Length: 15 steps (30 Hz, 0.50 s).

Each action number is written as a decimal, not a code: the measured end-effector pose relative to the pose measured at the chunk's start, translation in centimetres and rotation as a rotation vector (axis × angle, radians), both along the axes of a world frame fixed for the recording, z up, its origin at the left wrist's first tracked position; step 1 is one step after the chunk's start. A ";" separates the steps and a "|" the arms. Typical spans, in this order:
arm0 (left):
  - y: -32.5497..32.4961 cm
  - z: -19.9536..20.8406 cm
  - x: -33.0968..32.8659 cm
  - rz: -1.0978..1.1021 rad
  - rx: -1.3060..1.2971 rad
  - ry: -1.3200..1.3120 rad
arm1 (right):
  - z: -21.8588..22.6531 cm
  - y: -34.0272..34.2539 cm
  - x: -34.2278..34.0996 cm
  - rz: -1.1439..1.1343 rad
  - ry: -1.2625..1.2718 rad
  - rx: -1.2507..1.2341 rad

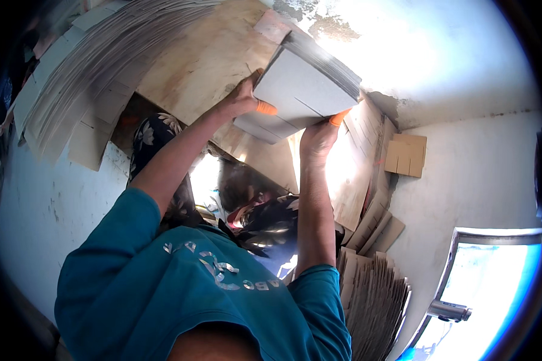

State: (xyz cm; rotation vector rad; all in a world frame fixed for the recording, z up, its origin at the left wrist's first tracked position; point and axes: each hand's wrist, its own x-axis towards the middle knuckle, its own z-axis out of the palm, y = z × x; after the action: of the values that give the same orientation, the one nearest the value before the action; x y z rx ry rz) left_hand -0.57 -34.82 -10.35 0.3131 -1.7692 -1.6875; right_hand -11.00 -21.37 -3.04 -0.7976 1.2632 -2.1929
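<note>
Both hands grasp one cardboard stack, tilted, over the wooden surface.

Left hand (246, 99): closed on the left edge of the cardboard stack (304, 84), thumb in an orange cover (267, 108) lying across the pale near face; its other fingers mostly hidden. Right hand (319, 139): closed on the lower right corner, also with orange on a digit. Sheets layered, edges showing along the top right; slits cut in the near face. Contact between stack and surface (199, 60): cannot tell. Left of the surface, a long fanned row of cardboard sheets (111, 60). To the right, a small brown slotted piece (406, 156) by the white wall (464, 162); lower right, a pile of upright sheets (373, 301) near a bright window (488, 295).
</note>
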 end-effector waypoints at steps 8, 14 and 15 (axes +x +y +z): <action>1.8 5.9 0.7 0.018 -0.225 -0.185 | -0.1 2.0 -1.1 -0.220 -0.138 -0.075; -0.3 7.9 1.4 0.111 -0.965 -0.356 | 1.0 10.2 -6.5 -0.602 0.406 0.152; -0.8 7.7 1.5 0.059 -1.016 -0.419 | 2.2 10.6 -5.9 -0.567 0.594 0.217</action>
State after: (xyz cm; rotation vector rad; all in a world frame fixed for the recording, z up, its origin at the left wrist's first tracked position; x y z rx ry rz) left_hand 0.92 -35.61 -2.60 0.2470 -2.6264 -0.5258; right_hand -16.90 -10.77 -0.84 -1.1584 2.2046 -2.2369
